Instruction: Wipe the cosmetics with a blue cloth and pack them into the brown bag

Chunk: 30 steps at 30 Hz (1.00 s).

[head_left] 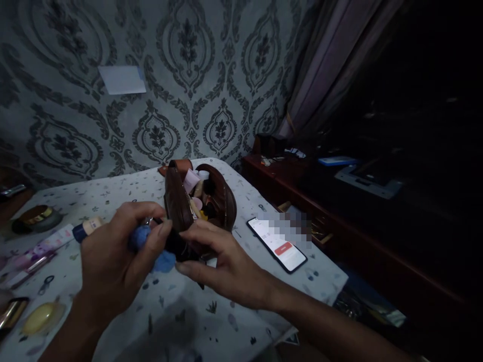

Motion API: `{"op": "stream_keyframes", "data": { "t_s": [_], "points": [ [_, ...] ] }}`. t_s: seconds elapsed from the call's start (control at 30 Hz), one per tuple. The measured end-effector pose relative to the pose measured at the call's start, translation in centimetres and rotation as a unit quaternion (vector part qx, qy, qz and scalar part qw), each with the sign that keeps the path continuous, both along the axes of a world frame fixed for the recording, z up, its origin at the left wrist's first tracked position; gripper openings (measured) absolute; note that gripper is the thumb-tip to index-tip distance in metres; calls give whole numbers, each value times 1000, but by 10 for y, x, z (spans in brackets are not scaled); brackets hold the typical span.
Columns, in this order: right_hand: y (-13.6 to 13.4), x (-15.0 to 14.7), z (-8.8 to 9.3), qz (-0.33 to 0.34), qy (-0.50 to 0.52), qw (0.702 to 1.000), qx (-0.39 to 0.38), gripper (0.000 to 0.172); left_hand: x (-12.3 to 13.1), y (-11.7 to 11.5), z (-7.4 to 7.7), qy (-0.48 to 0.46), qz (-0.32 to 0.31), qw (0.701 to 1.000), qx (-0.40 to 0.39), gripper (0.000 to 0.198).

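Two hands on one small black item [175,244], just in front of an open brown leather bag [177,198] and above the patterned surface [211,324]. Left hand [126,246]: grip narrow, thumb and fingertips pinched on the item's left end, with blue crumpled material [165,262] against the fingers and hanging below. Right hand [226,266]: thumb and fingers slightly apart, gripping the opposite end. Exact kind of item impossible to tell in such dim light; unclear, too, whether one blue piece or two.

Best to keep the left pinch firm as an anchor and leave fine adjustments to the right fingertips, wrists low and steady. Wise to hold the blue material out of the way of both thumbs, against snagging, and to stay over the surface in case of a slip.

Edges next. Close behind the right fingers, the bag's zip [191,207] and a mouth packed with small cosmetics, easy to knock or tip. To the right, a lit phone [277,244] lying flat near the surface's edge, with a reddish-brown cabinet [324,201] beyond. To the left, a cream tube with a navy cap [89,227], a gold-banded jar [45,221] and a yellow oval piece [39,318]. Most room for moving: straight toward the near side, below both hands.
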State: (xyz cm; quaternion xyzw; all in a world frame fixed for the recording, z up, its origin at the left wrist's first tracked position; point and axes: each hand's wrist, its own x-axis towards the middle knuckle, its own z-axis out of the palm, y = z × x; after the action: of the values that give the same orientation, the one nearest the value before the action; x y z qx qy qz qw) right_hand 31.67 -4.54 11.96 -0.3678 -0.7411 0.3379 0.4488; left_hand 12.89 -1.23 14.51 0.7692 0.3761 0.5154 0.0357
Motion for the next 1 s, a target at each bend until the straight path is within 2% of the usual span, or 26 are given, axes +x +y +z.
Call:
{"op": "stream_keyframes", "data": {
  "t_s": [0.1,0.2,0.27,0.37,0.43,0.5,0.6,0.67,0.77,0.87,1.0],
  "points": [
    [-1,6,2,-6,-44,999,16,22,-4,5,6,84,-12,996,37,24],
    [-5,8,2,-42,-99,991,82,21,-1,5,11,119,-5,993,16,38],
    [-6,6,-1,-87,-162,974,135,19,1,5,11,138,14,990,-12,40],
    [-4,3,-7,-161,-279,918,233,12,1,9,5,173,32,982,-63,39],
    [-1,2,-8,-190,-331,873,305,15,-2,14,0,189,25,976,-104,40],
    [4,4,-5,-197,-355,839,362,21,-4,19,-3,194,-6,968,-157,42],
    [14,12,9,-197,-368,808,415,23,-3,27,2,149,-71,959,-230,42],
    [24,19,21,-198,-363,806,425,23,2,31,12,81,-109,957,-255,35],
    [43,28,37,-185,-340,827,407,21,13,37,31,-38,-149,954,-256,22],
    [60,33,49,-175,-301,854,388,17,24,42,47,-133,-158,950,-233,13],
    [77,37,57,-179,-261,868,383,11,33,49,60,-174,-149,953,-200,14]
  ]
}}
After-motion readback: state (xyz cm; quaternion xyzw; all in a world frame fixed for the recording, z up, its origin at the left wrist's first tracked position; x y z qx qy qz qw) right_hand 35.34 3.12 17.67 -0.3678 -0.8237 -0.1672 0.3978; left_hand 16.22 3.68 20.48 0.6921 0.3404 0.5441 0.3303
